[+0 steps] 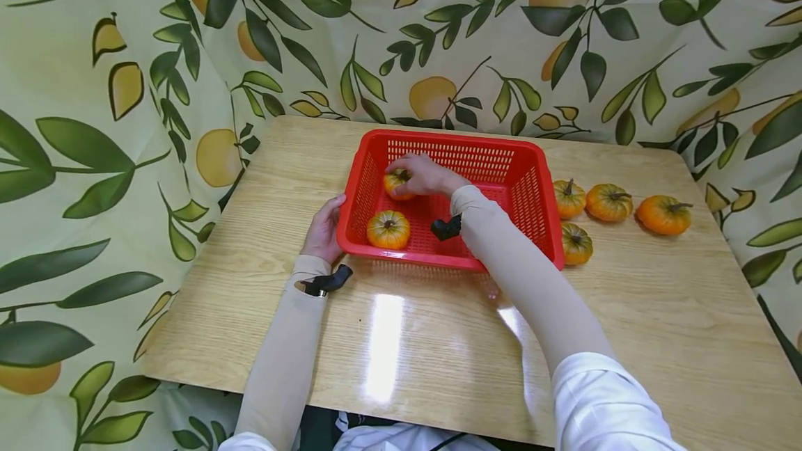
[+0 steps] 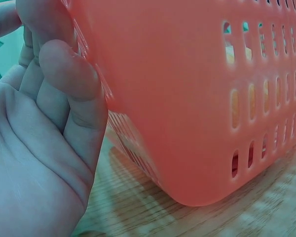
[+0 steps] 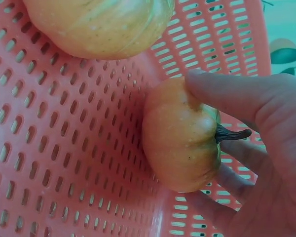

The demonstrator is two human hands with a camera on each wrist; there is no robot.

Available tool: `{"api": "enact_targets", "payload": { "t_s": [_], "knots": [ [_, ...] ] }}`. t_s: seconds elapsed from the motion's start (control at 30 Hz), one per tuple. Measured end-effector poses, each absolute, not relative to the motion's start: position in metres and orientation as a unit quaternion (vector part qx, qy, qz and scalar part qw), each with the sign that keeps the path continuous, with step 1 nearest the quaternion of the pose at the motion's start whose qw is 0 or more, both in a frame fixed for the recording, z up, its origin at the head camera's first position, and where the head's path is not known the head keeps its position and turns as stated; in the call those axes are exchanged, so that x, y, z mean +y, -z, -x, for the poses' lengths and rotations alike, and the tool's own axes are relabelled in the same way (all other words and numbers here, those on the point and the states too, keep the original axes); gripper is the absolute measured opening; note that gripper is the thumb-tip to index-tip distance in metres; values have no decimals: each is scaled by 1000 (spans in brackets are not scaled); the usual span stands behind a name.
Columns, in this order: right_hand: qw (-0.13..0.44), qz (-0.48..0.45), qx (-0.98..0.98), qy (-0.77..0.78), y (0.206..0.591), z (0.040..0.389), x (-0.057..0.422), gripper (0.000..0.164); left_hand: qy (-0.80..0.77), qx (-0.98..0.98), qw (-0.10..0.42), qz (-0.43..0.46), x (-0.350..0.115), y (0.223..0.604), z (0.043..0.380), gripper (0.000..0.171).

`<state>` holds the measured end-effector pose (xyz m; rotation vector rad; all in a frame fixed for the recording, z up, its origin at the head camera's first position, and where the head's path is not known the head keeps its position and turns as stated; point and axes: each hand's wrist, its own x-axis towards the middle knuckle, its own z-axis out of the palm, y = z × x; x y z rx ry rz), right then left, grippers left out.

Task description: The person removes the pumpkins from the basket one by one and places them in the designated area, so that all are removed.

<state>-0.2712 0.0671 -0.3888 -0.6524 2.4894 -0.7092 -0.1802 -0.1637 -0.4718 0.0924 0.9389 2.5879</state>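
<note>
In the head view a red plastic basket [image 1: 438,259] stands on the table. My right hand [image 1: 426,174] reaches into its back left part and grips a small orange pumpkin [image 1: 399,191]. The right wrist view shows the thumb on one side of this pumpkin [image 3: 177,138] and the fingers on the other, its dark stem toward the palm. Another pumpkin [image 1: 388,230] sits in the basket's front left corner. My left hand [image 1: 324,232] rests against the basket's left side; in the left wrist view its loosely bent fingers [image 2: 71,74] lie along the outer wall [image 2: 163,98].
Right of the basket several more pumpkins lie on the wooden table [image 1: 658,298], one [image 1: 576,243] close by the basket wall and one [image 1: 664,215] farthest right. A leaf-and-fruit patterned cloth [image 1: 388,33] hangs behind and beside the table.
</note>
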Motion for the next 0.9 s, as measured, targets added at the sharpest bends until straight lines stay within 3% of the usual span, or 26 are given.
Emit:
{"api": "enact_targets", "payload": {
  "t_s": [0.5, 0.9],
  "knots": [
    [254, 222, 902, 268, 387, 269, 67, 51, -923, 330, 194, -48, -163, 471, 179, 21],
    [265, 213, 901, 269, 390, 272, 67, 52, -925, 319, 198, -47, -163, 471, 180, 29]
  ]
}}
